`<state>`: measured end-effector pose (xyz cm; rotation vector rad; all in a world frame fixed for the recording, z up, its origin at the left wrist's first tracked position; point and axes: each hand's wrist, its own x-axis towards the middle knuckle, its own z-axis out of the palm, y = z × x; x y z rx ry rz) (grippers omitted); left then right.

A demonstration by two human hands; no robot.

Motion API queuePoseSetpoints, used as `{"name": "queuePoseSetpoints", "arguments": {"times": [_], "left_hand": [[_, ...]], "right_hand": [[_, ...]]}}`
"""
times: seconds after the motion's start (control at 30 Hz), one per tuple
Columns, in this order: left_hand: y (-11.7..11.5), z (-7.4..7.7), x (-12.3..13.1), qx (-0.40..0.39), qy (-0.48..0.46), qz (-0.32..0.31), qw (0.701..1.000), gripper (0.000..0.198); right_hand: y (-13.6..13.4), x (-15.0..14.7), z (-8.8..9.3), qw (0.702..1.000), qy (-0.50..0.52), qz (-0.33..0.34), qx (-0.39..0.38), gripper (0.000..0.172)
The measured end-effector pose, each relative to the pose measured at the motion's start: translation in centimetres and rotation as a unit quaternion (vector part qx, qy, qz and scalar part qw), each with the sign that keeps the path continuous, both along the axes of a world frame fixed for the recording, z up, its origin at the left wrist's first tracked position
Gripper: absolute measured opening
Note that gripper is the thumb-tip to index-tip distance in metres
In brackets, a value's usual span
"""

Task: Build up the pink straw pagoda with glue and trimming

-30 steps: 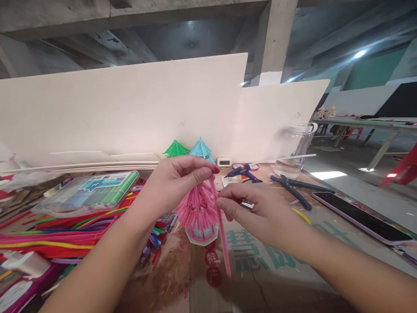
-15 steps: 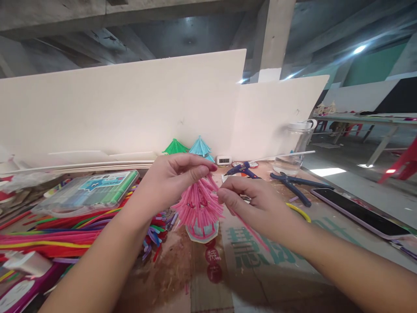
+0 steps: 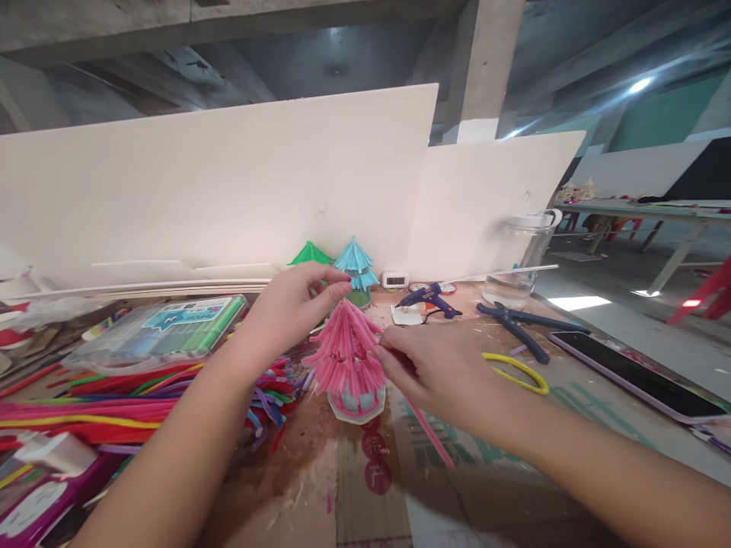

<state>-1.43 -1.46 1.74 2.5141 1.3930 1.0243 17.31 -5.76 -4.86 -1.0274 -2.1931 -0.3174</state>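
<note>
A pink pagoda-like model (image 3: 348, 358) made of pipe cleaners, with two tiers of roof, stands upright on a pale many-sided base (image 3: 359, 411). My left hand (image 3: 302, 304) is at its peak from the left, thumb and forefinger closed together just above the tip; whatever they may hold is hidden. At the right side of the upper roof, my right hand (image 3: 428, 369) is closed on a pink pipe cleaner (image 3: 434, 438), whose loose end hangs down toward the table. The fingertips of the right hand are close against the roof strands.
Behind stand green (image 3: 310, 253) and light-blue (image 3: 354, 259) models, a small clock (image 3: 395, 280) and a glue gun (image 3: 426, 297). Pliers (image 3: 514, 327), a yellow loop (image 3: 517, 374), a phone (image 3: 633, 377) and a water jug (image 3: 517, 259) are right. Pipe cleaners (image 3: 103, 415) and a marker case (image 3: 160, 335) lie left.
My left hand has drawn slightly left and up, uncovering the model's peak and the blue model. My right hand has moved slightly down, the pink pipe cleaner hanging lower from it.
</note>
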Motion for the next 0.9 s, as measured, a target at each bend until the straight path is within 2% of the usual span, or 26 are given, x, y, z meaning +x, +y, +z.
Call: {"name": "queuePoseSetpoints", "arguments": {"times": [0.2, 0.47, 0.9], "left_hand": [[-0.1, 0.2, 0.2, -0.065, 0.051, -0.002, 0.997, 0.033], [-0.1, 0.0, 0.2, -0.069, 0.048, 0.003, 0.996, 0.035], [-0.5, 0.2, 0.3, -0.055, 0.057, -0.008, 0.997, 0.034]], "right_hand": [[0.4, -0.6, -1.6, 0.995, -0.068, -0.017, 0.065, 0.023], [0.6, -1.0, -2.3, 0.990, -0.083, -0.045, 0.103, 0.020], [0.8, -1.5, -2.7, 0.995, -0.071, -0.060, 0.038, 0.025]]}}
